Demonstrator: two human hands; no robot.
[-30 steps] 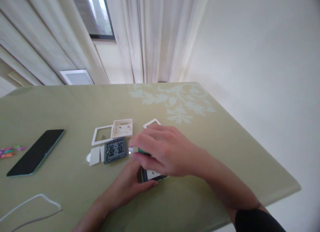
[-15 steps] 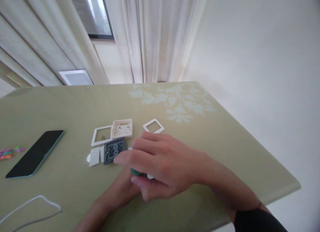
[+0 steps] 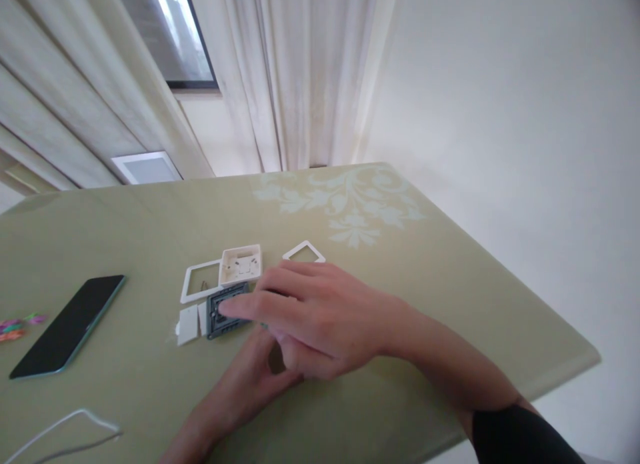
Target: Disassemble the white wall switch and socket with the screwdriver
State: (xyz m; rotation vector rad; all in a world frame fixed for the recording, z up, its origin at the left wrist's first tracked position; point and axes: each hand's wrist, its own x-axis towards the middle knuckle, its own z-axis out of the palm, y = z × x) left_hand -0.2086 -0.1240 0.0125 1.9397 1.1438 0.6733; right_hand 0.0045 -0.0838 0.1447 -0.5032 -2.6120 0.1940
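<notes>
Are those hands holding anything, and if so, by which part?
I can't tell: the right hand covers whatever the left hand may hold. Only a green sliver shows between them; where it's held is hidden.

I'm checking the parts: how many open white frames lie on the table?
2: one frame left of the pale box, the other frame just beyond the right hand, which partly hides it. Others may be hidden there.
</notes>
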